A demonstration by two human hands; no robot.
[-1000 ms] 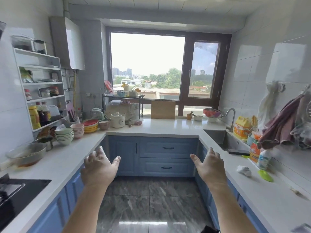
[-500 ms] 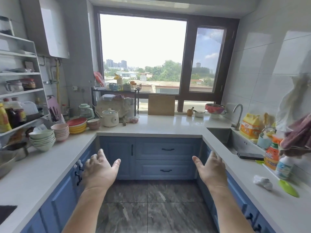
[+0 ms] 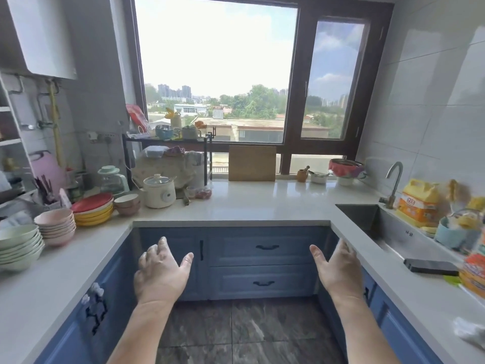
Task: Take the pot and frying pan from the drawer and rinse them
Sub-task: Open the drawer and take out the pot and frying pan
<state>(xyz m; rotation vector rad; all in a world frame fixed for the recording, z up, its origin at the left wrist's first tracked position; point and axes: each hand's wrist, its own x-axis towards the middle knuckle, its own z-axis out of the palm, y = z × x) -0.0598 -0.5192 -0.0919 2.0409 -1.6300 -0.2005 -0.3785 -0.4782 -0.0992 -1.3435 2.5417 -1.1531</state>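
Note:
Two blue drawers face me under the far counter, an upper drawer and a lower drawer, both closed, each with a dark handle. No pot or frying pan shows. My left hand is held out in front of the blue cabinets, fingers relaxed, holding nothing. My right hand is held out too, fingers straight, empty, just below the right counter's edge. The steel sink with its tap sits in the right counter.
Stacked bowls and plates crowd the left counter, with a white cooker behind. A cutting board leans at the window. Detergent bag, bottles and a dark phone-like slab stand around the sink. Grey tiled floor lies between cabinets.
I have moved forward toward the far cabinets; the drawers and sink are closer. Both hands stay held out and empty, in about the same pose.

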